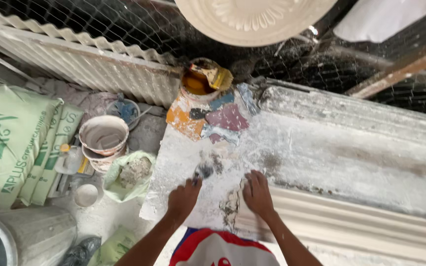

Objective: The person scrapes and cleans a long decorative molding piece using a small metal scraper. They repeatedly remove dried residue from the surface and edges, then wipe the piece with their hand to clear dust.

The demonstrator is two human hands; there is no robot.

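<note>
Low in the middle, our left hand fingers pinch a small, light, dusty scraper by its end, while our right hand lies flat, fingers spread, on the hard, chalky white table.

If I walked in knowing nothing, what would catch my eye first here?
Probably the two hands pressed on the plaster-dusted white slab at bottom centre: the left hand grips a small dark tool, the right hand lies flat. Just beyond them sits a tin of orange liquid with a brush across it, beside coloured sandpaper scraps. A large ornate white plaster disc hangs at the top.
</note>
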